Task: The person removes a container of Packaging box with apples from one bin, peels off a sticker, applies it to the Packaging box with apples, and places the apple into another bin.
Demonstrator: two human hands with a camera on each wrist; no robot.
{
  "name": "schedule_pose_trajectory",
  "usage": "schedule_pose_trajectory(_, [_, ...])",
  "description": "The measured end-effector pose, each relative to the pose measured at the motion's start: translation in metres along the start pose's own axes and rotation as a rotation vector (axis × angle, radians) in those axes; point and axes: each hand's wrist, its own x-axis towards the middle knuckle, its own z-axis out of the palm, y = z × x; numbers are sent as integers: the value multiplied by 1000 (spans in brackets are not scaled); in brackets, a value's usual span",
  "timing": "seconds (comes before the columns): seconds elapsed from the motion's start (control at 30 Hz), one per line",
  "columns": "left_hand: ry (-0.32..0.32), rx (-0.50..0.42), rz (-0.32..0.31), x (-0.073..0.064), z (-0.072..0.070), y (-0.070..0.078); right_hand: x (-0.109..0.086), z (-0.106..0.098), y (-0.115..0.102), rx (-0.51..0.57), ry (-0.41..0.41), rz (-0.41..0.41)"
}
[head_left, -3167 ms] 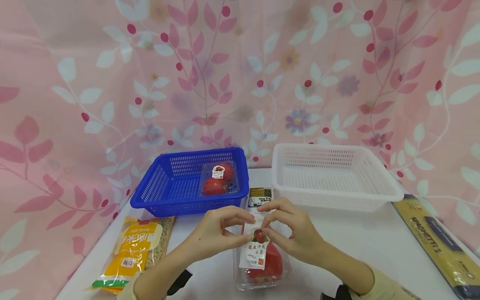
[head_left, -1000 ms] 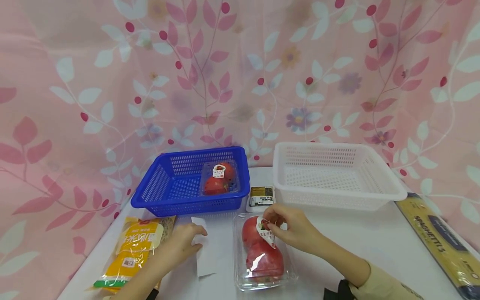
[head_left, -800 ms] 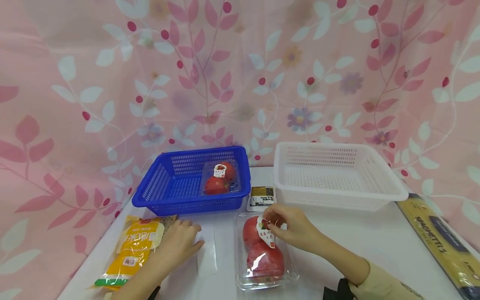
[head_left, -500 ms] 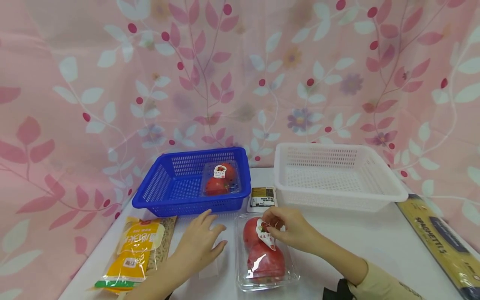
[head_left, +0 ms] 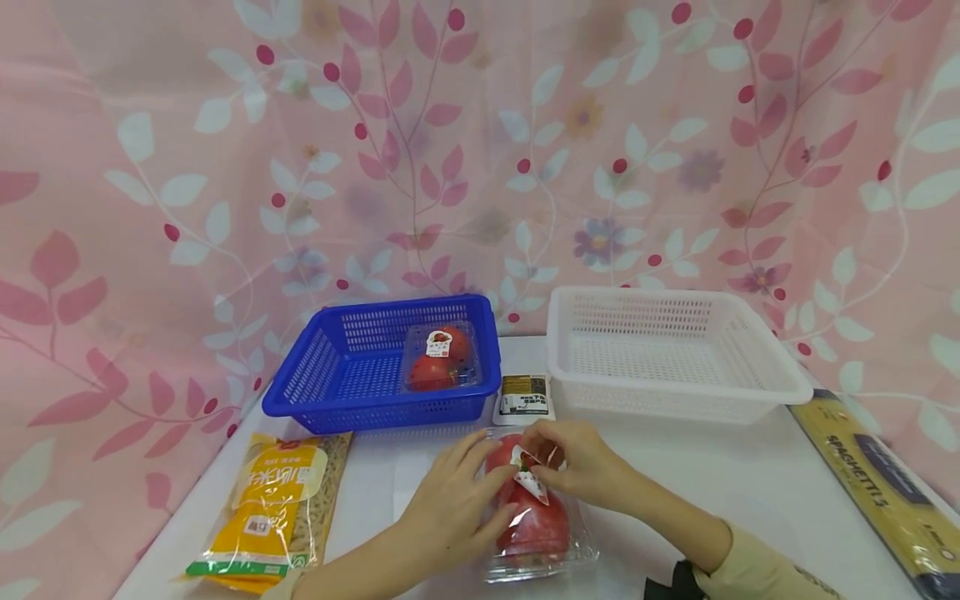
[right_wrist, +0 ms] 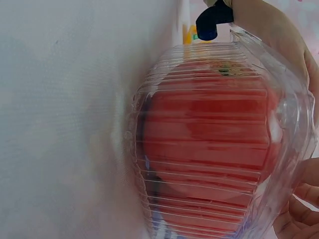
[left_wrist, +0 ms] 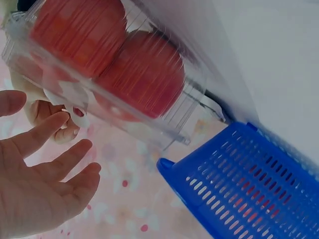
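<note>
A clear plastic box with two round red fruits stands at the front middle of the table. At its lid, my right hand pinches a white printed sticker between thumb and fingertips. My left hand has come in from the left, its fingers loosely spread beside the sticker. In the left wrist view, that left hand holds nothing, palm visible. Ridged side walls of the box fill the right wrist view. White backing paper lies left of the box, partly behind my left hand.
A blue basket at the back left holds another boxed pair of red fruits. Beside it are a white basket and a small label-fronted packet. A yellow bag lies left, a spaghetti pack right.
Earlier both hands held the sticker on its backing; the left hand then laid the backing paper on the table, let go and moved right to the box lid. The right hand keeps the sticker.
</note>
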Motion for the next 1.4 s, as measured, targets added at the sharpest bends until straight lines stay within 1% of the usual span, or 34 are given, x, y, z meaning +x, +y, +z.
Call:
schedule_pose_trajectory(0.1, [-29,-15,-6,-1,3,2,-1,1,0,4,-7,-3])
schedule_pose_trajectory(0.2, [-46,-43,2,-2,6,3,-1,3,0,1,-13,-5])
schedule_pose_trajectory(0.27, [-43,-55,13,-2,9,3,-1,3,1,-3,-17,-4])
schedule_pose_trajectory(0.4, [-17,-65,42,-3,12,2,-1,3,0,-16,-25,12])
schedule_pose_trajectory(0.47, [-16,-72,47,-3,13,2,0,3,0,-31,-27,19])
schedule_pose_trajectory(0.6, [-27,-94,52,-3,11,3,0,1,-1,-64,-28,37])
schedule_pose_trajectory(0.73, [-14,-100,85,-4,10,3,1,1,-1,-92,-17,46])
schedule_pose_trajectory(0.9, [7,-82,167,-6,10,3,2,2,5,-138,29,-6])
schedule_pose_trajectory(1.0, [0,-63,201,-8,9,4,3,3,10,-168,63,-35])
schedule_pose_trajectory(1.1, [-17,-49,205,-11,8,5,3,3,15,-208,89,-49])
schedule_pose_trajectory(1.2, [-41,-55,200,-14,5,5,3,3,20,-253,110,-53])
schedule_pose_trajectory(1.3, [-69,-57,203,-15,2,4,4,3,24,-276,135,-60])
schedule_pose_trajectory(1.37, [-76,-56,208,-16,1,4,4,3,26,-291,151,-103])
schedule_pose_trajectory(1.4, [-78,-58,208,-16,0,4,5,4,27,-296,157,-144])
